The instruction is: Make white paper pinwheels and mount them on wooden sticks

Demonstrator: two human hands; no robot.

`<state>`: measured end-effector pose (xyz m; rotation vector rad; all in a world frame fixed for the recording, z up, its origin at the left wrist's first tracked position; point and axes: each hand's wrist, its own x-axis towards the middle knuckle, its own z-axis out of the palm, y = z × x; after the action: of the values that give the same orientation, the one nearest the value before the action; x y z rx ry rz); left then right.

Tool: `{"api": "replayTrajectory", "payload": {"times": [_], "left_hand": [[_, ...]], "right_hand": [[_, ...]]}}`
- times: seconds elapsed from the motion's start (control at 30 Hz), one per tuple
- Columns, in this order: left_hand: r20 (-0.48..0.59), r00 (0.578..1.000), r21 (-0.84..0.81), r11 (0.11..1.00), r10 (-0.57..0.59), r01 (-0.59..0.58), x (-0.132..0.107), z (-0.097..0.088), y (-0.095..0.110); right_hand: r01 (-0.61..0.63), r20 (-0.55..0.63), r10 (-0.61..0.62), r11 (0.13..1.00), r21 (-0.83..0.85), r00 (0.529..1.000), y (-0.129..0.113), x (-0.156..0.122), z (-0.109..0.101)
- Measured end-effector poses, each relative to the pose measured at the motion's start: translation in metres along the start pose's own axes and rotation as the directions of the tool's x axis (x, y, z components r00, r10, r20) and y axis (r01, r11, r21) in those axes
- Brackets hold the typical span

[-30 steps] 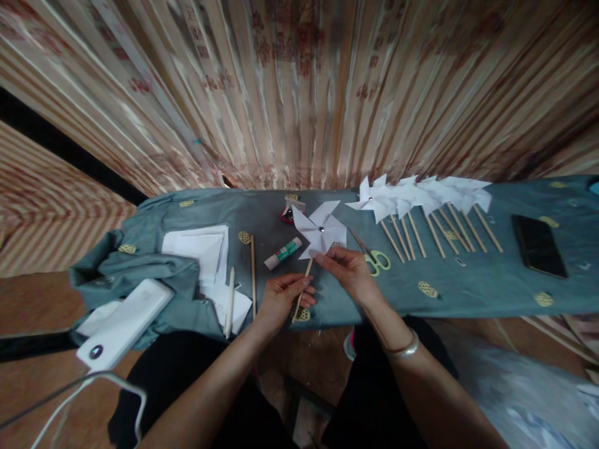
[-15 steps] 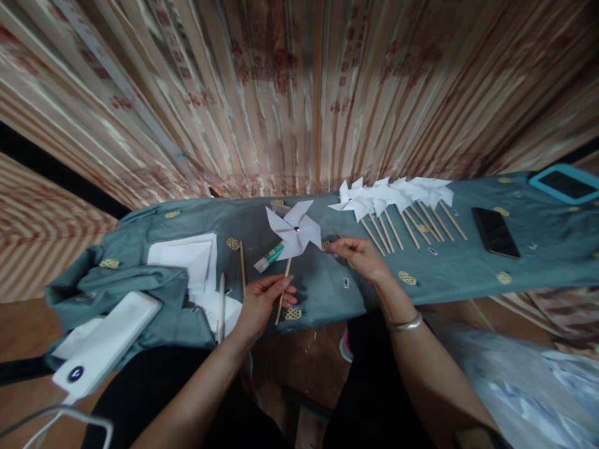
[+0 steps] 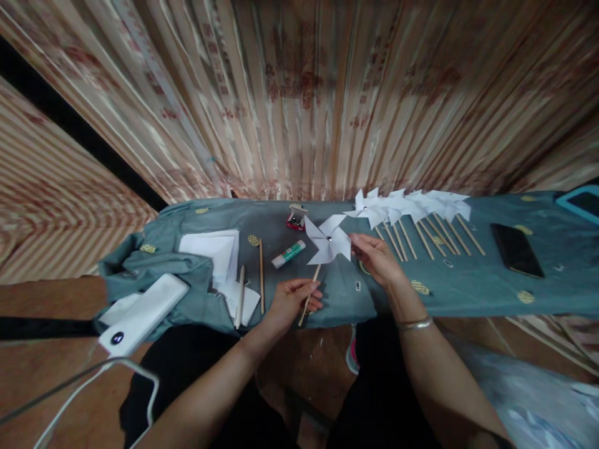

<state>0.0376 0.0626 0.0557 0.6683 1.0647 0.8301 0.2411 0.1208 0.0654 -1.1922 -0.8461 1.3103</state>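
My left hand [image 3: 292, 300] is closed round the wooden stick of a white paper pinwheel [image 3: 328, 239], holding it upright over the front of the teal cloth-covered table [image 3: 468, 287]. My right hand [image 3: 374, 257] pinches the right-hand blade of that pinwheel with its fingertips. A silver pin sits at the pinwheel's centre. A metal bangle is on my right wrist. A row of several finished white pinwheels [image 3: 412, 206] on sticks lies on the cloth just to the right.
A glue stick [image 3: 287, 254], a small red object [image 3: 296, 219], loose sticks [image 3: 261, 274], white folded paper [image 3: 213, 249] and a white power bank [image 3: 143, 312] lie to the left. A black phone [image 3: 516, 250] and a teal-cased tablet [image 3: 580, 202] lie at the right. A striped curtain hangs behind.
The camera shifted back to the right. My right hand rose from the lower edge of the pinwheel to its right blade. My left hand kept hold of the stick.
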Motion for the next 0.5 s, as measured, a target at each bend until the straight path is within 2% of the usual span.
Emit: {"api": "replayTrajectory", "payload": {"times": [0.17, 0.5], "left_hand": [[-0.002, 1.0, -0.019, 1.0, -0.012, 0.012, 0.0009, 0.0041, -0.0022], [-0.006, 1.0, -0.041, 0.999, -0.023, 0.023, 0.0014, 0.007, -0.0028]], "right_hand": [[-0.034, -0.012, 0.034, 0.999, -0.013, 0.999, -0.002, -0.0004, -0.0003], [0.012, -0.027, -0.013, 0.999, -0.052, 1.0, -0.002, -0.0015, -0.0038]]}}
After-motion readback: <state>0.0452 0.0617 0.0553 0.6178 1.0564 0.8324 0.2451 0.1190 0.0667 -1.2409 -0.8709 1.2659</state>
